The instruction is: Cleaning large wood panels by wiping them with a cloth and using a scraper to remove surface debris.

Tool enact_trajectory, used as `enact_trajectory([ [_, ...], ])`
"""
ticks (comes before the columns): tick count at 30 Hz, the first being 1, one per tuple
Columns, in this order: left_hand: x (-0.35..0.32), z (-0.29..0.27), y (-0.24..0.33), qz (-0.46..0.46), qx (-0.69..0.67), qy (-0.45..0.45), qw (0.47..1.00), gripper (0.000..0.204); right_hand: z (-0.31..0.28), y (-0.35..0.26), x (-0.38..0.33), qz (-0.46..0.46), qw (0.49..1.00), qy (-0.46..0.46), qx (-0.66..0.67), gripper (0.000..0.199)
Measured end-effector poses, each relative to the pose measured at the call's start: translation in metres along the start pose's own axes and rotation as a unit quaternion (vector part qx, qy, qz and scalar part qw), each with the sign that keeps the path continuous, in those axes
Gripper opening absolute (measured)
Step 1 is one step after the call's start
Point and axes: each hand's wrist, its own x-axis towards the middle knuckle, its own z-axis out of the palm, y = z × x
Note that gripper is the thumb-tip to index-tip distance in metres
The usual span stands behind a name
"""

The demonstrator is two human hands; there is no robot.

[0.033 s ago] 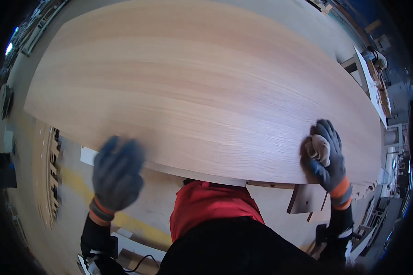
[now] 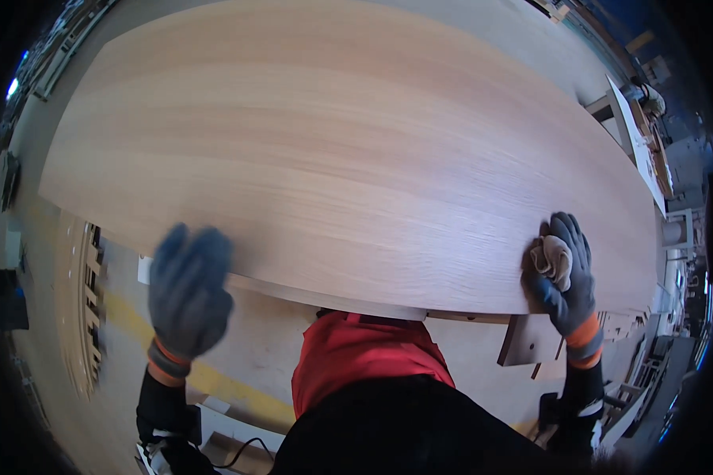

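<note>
A large pale wood-grain panel (image 2: 317, 166) lies flat in front of me. My left hand (image 2: 188, 293), in a grey and blue glove, is at the panel's near edge on the left. Its fingers are stretched out, somewhat blurred, and hold nothing visible; contact with the panel cannot be made out. On the right part of the panel, my right hand (image 2: 574, 289), gloved with an orange cuff, grips a crumpled beige cloth (image 2: 553, 260) between thumb and fingers. The palm side is hidden.
Beneath the near edge at right, a dark brown board (image 2: 527, 340) with a hole sticks out. Long stacked wooden strips (image 2: 73, 301) stand at left. A white-topped bench (image 2: 638, 146) is beyond the panel's right end. Behind me on the left lies a black cable (image 2: 249, 445).
My left hand has shifted slightly left, with its fingers a little higher in the picture. The right hand with the cloth has barely moved.
</note>
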Motion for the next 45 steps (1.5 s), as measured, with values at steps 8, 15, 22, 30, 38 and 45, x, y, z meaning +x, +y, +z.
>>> enact_trajectory([
  [8,0.037,0.014,-0.047,-0.035,0.058,-0.002,0.998,0.047,0.046,-0.136,0.027,0.016,0.999,0.033,-0.005,0.072],
  [15,0.028,0.012,-0.055,-0.007,0.099,-0.027,0.995,0.055,0.057,-0.183,0.085,-0.053,0.986,0.080,0.135,0.053],
  [22,0.024,-0.001,-0.018,0.054,-0.030,-0.064,0.996,0.053,0.020,0.012,0.022,0.144,0.969,0.199,0.012,0.031],
  [30,0.038,0.014,0.029,0.113,0.035,-0.079,0.990,0.051,0.022,0.068,-0.017,0.265,0.941,0.207,0.043,0.044],
  [38,0.050,0.018,0.042,0.126,0.008,-0.057,0.990,0.042,0.021,0.074,-0.017,0.276,0.930,0.242,-0.014,0.069],
  [45,0.074,0.049,0.101,0.258,-0.008,-0.036,0.965,0.049,-0.011,0.008,-0.003,0.209,0.911,0.356,0.015,0.114],
])
